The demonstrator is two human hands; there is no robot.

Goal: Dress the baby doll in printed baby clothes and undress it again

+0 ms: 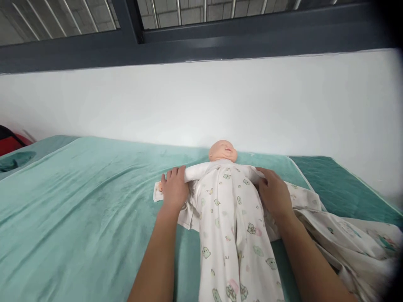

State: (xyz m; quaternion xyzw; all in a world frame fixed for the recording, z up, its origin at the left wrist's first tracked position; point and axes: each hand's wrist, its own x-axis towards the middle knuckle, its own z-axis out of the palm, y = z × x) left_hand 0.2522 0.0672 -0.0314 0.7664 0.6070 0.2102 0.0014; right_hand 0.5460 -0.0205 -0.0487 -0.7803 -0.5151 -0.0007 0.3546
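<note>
A baby doll lies on its back, dressed in white clothing with a small green and pink animal print. My left hand is closed over the doll's outstretched arm at its white sleeve; a bit of the doll's hand shows beyond my fingers. On the other side, my right hand has its fingers curled on the doll's other sleeve, with the fingertips partly hidden. Under the doll, white cloth spreads out on both sides.
A light green sheet covers the bed. Crumpled printed baby clothes lie at the right, near a darker green cover. A white wall rises behind, below a barred window. Something red and black sits far left.
</note>
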